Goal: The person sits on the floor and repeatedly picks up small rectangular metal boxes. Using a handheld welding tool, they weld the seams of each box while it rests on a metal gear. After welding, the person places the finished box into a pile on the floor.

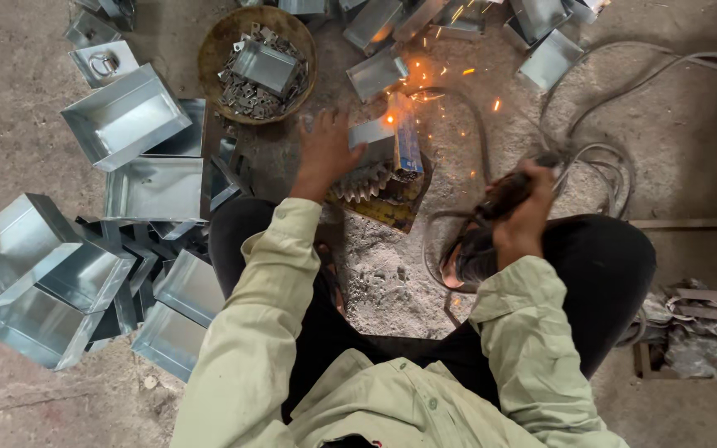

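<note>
Left hand pressed flat, fingers spread wide, on the small metal box, keeping it steady on the yellow block on the floor. Right hand wrapped tight around the welding holder, kept back from the sparks. Finished trays stacked at left, round basket of small parts ahead.

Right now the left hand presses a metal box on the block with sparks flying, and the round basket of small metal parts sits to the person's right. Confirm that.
Wrong on one count. The head view shows the round basket ahead and to the person's left, above the stacked metal trays, not to the right. The rest stands: the left hand presses the metal box on the block with sparks flying.
</note>
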